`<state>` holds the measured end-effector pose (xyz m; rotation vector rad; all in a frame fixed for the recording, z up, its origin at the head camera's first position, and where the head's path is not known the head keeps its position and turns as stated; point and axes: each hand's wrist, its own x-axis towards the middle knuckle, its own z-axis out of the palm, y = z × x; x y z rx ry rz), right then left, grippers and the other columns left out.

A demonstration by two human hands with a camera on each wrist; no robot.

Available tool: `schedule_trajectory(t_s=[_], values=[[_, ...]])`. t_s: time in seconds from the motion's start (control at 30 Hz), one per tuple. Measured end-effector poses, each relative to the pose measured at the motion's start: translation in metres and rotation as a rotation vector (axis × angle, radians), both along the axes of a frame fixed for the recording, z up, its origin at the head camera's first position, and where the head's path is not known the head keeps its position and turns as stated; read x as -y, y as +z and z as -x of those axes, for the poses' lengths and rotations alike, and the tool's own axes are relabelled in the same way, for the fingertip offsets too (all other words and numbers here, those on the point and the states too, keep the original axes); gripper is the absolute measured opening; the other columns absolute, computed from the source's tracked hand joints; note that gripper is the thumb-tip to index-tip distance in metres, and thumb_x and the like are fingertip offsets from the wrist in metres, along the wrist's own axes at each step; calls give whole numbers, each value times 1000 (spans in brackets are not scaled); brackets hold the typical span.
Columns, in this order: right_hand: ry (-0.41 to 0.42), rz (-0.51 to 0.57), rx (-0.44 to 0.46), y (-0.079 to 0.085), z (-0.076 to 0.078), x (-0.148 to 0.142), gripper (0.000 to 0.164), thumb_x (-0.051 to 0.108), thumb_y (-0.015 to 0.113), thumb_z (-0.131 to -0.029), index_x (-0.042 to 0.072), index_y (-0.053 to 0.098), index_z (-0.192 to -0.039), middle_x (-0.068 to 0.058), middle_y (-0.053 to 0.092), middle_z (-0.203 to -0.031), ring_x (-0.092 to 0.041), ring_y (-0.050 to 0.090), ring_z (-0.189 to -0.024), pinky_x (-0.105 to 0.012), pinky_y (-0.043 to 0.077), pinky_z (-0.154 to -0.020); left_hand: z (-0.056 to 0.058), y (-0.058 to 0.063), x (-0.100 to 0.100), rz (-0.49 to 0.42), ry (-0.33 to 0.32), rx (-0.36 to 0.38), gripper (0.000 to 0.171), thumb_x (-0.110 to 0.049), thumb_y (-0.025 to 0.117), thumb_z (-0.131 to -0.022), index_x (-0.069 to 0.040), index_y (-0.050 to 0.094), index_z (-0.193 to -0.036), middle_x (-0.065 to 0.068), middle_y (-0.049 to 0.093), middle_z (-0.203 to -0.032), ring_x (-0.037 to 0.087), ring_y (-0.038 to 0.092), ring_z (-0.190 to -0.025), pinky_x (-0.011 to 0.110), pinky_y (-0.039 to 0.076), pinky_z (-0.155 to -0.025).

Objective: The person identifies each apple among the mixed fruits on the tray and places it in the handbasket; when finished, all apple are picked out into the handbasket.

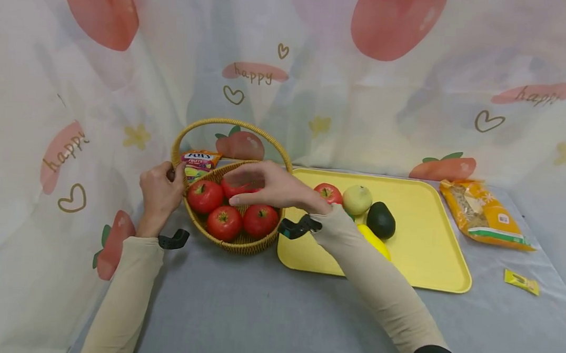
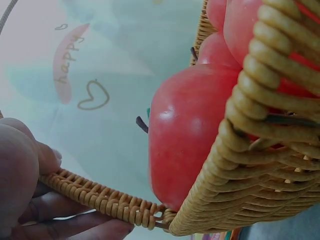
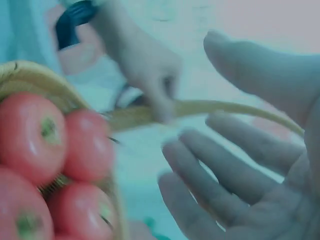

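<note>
My left hand [image 1: 162, 191] grips the left side of the arched handle [image 2: 100, 197] of a wicker basket [image 1: 242, 247]; in the left wrist view the thumb and fingers wrap round it. Several red apples [image 1: 224, 223] lie inside the basket, one close to the left hand in that view [image 2: 192, 130]. Over the basket hovers my right hand [image 1: 275, 185], thumb and fingers spread apart. In the right wrist view this hand [image 3: 260, 185] holds nothing, and the apples [image 3: 32, 137] sit to its left. It partly covers an apple at the back in the head view.
Right of the basket lies a yellow tray [image 1: 426, 256] bearing a red apple [image 1: 328, 192], a pale green round fruit [image 1: 357, 200], an avocado [image 1: 381, 221] and a yellow fruit [image 1: 374, 242]. Beyond are an orange bag [image 1: 487, 214] and a small yellow packet [image 1: 522, 281]. A candy bag [image 1: 199, 162] stands behind the basket.
</note>
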<state>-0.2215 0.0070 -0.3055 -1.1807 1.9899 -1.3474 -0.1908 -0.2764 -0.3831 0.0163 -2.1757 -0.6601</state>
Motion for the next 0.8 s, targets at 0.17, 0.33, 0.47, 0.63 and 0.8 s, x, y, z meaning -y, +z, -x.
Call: schedule_trajectory(t_s=[0.17, 0.33, 0.47, 0.63, 0.8], values=[[-120, 88, -103, 23, -18, -63, 44, 12, 78, -85, 14, 65, -128, -1, 68, -122, -20, 65, -111, -48, 52, -95, 2, 0, -2, -12, -6, -3, 44, -16, 68, -92, -4, 51, -54, 12, 49, -48, 28, 45, -42, 34, 28, -46], [-292, 117, -208, 15, -5, -106, 50, 5, 80, -81, 9, 64, -128, -6, 67, -126, -25, 65, -111, -50, 52, -94, 4, 3, -1, -15, 5, -17, 41, -16, 69, -92, -2, 54, -56, 14, 52, -50, 31, 49, -44, 35, 29, -48], [-418, 34, -252, -12, 24, -128, 58, 11, 84, -78, 11, 61, -132, -7, 65, -130, -24, 63, -115, -48, 51, -97, 3, 3, 1, -15, 15, -15, 43, -19, 68, -93, -2, 54, -56, 15, 52, -50, 32, 49, -45, 36, 29, -48], [-451, -142, -201, -59, 58, -149, 74, 25, 89, -74, 14, 56, -139, -8, 59, -138, -29, 55, -126, -50, 47, -103, 0, 0, 1, -8, 9, -3, 43, -21, 67, -94, -2, 56, -57, 15, 54, -51, 31, 51, -46, 35, 31, -48], [-433, -239, -141, -80, 69, -157, 82, 24, 89, -73, 9, 50, -144, -14, 52, -145, -35, 47, -135, -54, 40, -109, 0, -4, 1, -17, 8, 0, 43, -21, 66, -94, -2, 55, -57, 14, 54, -52, 29, 50, -46, 34, 31, -48]])
